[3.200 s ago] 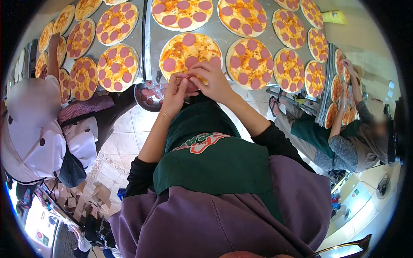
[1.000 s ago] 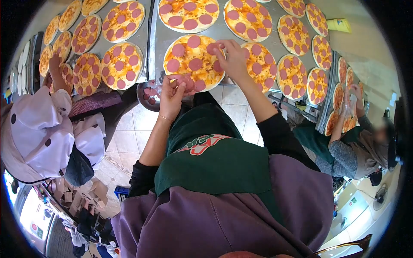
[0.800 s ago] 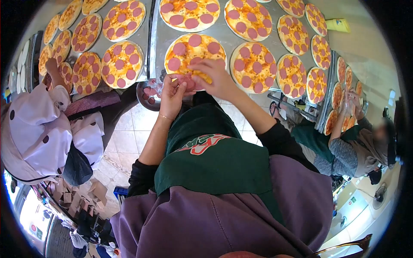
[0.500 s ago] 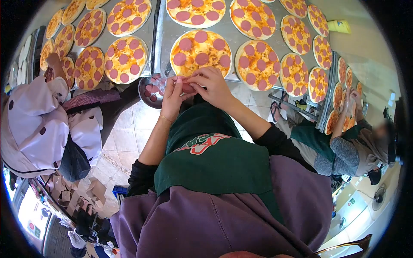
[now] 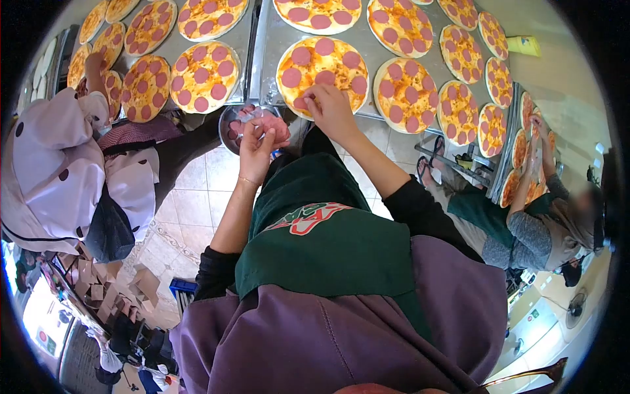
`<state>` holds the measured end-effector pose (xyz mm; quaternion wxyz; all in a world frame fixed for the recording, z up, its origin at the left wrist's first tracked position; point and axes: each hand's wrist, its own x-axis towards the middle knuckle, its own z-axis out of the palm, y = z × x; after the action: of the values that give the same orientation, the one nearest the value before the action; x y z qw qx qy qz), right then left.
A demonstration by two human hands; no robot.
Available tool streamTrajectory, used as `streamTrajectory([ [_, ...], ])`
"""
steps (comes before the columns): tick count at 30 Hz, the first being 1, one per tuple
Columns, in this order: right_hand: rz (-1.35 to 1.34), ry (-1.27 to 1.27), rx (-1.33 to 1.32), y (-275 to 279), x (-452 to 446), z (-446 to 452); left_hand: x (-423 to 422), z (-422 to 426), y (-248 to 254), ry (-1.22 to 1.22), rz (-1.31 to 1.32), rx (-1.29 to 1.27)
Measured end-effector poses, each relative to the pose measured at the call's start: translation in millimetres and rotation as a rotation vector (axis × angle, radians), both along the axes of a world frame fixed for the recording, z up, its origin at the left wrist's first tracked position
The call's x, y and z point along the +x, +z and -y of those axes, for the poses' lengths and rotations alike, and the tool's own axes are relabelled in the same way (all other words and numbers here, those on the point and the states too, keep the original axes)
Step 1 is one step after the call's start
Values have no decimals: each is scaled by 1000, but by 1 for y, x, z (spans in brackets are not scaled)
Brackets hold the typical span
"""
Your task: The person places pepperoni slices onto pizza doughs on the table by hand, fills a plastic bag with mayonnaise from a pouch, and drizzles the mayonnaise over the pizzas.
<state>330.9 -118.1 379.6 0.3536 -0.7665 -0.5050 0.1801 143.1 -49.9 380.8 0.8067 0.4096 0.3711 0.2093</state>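
My left hand [image 5: 257, 150] holds a stack of pink sausage slices [image 5: 272, 126] between thumb and fingers, just below the metal table's edge. Over the lower edge of the nearest pizza [image 5: 323, 60], my right hand [image 5: 329, 110] has its fingertips pinched at a sausage slice [image 5: 300, 104]. That pizza has several round slices on melted cheese. A metal bowl [image 5: 226, 134] with more slices and some clear plastic sits below the table edge, behind and left of my left hand.
Rows of topped pizzas lie on the metal table [image 5: 266, 72]. A co-worker in a white spotted garment [image 5: 49, 167] reaches in at the left. Another person [image 5: 531, 233] stands at the right by a further tray. Cardboard boxes [image 5: 144, 284] lie at lower left.
My hands have moved apart. The right one has gone up to the nearest pizza's lower edge, while the left keeps the slice stack lower down. The table view has shifted up and right.
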Motion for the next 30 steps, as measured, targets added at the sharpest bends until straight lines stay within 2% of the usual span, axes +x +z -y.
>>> streamTrajectory([
  [2,186,-6,-32,-1,1,-1,-1,2,1,-11,13,2],
  [9,269,-94,33,6,1,8,6,8,8,-31,68,-81],
  [11,411,77,12,2,2,14,8,8,8,-36,59,-96],
  [14,443,167,3,-1,-4,21,9,7,12,-42,51,-106],
  [21,336,89,7,11,-9,23,11,3,13,-89,26,-109],
  [23,39,64,148,23,-14,25,15,4,13,-133,46,-96],
  [28,114,88,119,38,-16,43,29,12,13,-261,88,-98],
  [30,128,4,134,36,-15,50,37,14,19,-270,46,-220],
])
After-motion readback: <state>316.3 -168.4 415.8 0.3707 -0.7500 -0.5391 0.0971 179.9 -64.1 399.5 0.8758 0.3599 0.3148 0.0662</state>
